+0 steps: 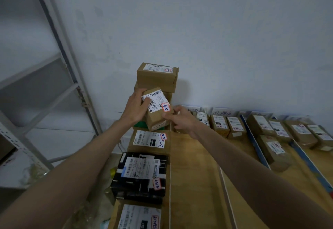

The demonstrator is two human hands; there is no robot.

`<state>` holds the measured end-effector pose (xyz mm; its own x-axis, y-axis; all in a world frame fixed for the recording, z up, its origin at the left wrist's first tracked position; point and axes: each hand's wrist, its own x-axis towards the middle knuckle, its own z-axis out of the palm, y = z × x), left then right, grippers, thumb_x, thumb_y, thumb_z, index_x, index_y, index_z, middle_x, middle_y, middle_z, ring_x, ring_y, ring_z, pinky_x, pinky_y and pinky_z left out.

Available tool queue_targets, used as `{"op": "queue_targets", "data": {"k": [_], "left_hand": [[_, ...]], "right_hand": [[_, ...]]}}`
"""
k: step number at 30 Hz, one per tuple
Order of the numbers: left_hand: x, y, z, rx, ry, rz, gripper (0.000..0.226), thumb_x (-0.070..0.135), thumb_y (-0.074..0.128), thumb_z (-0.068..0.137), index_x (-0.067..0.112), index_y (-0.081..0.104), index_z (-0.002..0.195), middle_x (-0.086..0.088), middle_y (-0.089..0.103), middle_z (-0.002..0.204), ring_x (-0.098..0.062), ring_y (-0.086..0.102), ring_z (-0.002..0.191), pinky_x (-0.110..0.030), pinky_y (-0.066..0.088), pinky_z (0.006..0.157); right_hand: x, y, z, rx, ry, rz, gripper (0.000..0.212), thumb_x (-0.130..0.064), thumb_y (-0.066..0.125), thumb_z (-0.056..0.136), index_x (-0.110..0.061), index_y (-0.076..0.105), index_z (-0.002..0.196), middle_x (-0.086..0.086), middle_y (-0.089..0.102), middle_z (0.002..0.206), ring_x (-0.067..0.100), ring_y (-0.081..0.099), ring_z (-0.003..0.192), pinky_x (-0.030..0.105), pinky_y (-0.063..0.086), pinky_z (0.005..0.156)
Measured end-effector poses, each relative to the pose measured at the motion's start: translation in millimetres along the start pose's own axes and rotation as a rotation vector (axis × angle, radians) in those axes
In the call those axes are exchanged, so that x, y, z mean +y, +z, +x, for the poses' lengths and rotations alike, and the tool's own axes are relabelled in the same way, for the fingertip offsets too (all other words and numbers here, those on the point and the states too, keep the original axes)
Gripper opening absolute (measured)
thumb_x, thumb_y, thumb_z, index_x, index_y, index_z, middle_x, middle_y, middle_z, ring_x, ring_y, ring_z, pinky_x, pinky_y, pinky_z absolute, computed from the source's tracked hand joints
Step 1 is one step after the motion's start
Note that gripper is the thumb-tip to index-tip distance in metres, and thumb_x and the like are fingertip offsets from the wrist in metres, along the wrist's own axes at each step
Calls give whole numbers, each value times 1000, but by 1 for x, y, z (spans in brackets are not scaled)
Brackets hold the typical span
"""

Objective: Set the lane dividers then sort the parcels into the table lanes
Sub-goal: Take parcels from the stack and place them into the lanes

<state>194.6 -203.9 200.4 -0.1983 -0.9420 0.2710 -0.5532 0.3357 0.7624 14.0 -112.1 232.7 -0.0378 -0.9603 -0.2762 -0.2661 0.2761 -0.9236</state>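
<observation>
Parcel (157, 110) held tilted, left hand (135, 107) fingers wrapping its top, right hand (181, 119) fingers pinching its corner

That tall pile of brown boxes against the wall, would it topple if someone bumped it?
Quite possibly. The stack of cardboard parcels stands several boxes high, and the top parcel juts out past the ones beneath, so a sideways nudge might tip it. The wall behind should stop a backward fall. The boxes look stiff, so they would likely tumble whole.

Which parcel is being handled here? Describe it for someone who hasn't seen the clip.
Find the tall stack of brown boxes against the wall. In front of it, both hands hold a small brown parcel off the table. Unlike its neighbours it is tilted and lifted.
</observation>
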Motion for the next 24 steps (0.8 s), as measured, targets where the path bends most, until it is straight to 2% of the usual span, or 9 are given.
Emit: {"op": "queue_targets", "data": {"k": [3, 6, 8, 11, 13, 16, 20, 22, 24], "left_hand": [[9, 4, -5, -41, 21, 7, 37, 34, 40, 104, 21, 39, 139, -6, 55, 129, -19, 60, 112, -29, 55, 83], [20, 7, -9, -94, 29, -6, 36, 32, 39, 105, 19, 40, 138, -6, 57, 128, -17, 61, 110, -22, 51, 76], [28, 9, -11, -128, 37, -16, 36, 31, 40, 105, 19, 40, 138, -6, 58, 127, -18, 62, 110, -24, 54, 78], [39, 16, -15, -143, 45, -1, 38, 30, 43, 104, 19, 40, 140, -4, 57, 129, -17, 61, 111, -26, 55, 81], [44, 20, -19, -144, 57, 21, 39, 32, 43, 104, 19, 39, 141, -5, 55, 132, -19, 59, 116, -32, 55, 87], [49, 27, -23, -180, 47, 34, 45, 34, 43, 104, 19, 36, 145, -6, 53, 137, -22, 56, 122, -33, 51, 93], [56, 38, -30, -297, -15, 93, 61, 47, 39, 103, 23, 18, 156, -7, 44, 152, -26, 47, 134, -47, 40, 110], [62, 44, -36, -328, 5, 145, 64, 49, 35, 103, 23, 13, 157, -6, 33, 159, -28, 37, 142, -48, 32, 115], [70, 51, -41, -341, 54, 205, 65, 53, 30, 103, 24, 11, 158, -4, 27, 161, -29, 32, 145, -49, 29, 115]], "right_hand": [[3, -9, -14, -41, -1, 52, 20, -26, 68, 92, -27, 48, 95, -4, 62, 99, 19, 59, 108, 39, 47, 102], [6, -14, -24, -43, 23, 49, 21, -25, 66, 94, -22, 51, 109, -2, 64, 107, 19, 60, 112, 39, 46, 105], [10, -17, -27, -59, 46, 36, 31, -24, 63, 96, -17, 55, 125, -1, 66, 114, 18, 60, 115, 39, 45, 108], [15, -21, -29, -65, 75, 57, 38, -20, 58, 98, -13, 53, 135, 3, 66, 125, 17, 60, 117, 39, 43, 110], [18, -24, -31, -35, 85, 66, 39, -19, 57, 99, -10, 53, 136, 5, 65, 128, 18, 60, 118, 39, 43, 110], [25, -28, -34, 9, 90, 78, 35, -18, 57, 99, -7, 55, 131, 7, 66, 125, 20, 59, 118, 40, 44, 110], [40, -36, -39, 90, 121, 78, 23, -16, 57, 97, -7, 59, 118, 7, 68, 117, 23, 61, 113, 42, 47, 105], [48, -44, -41, 141, 136, 104, 27, -15, 57, 97, -6, 59, 122, 7, 68, 115, 23, 63, 110, 43, 50, 102], [54, -55, -47, 197, 154, 128, 31, -15, 56, 97, -7, 57, 127, 8, 67, 117, 24, 63, 110, 45, 51, 101]]}}
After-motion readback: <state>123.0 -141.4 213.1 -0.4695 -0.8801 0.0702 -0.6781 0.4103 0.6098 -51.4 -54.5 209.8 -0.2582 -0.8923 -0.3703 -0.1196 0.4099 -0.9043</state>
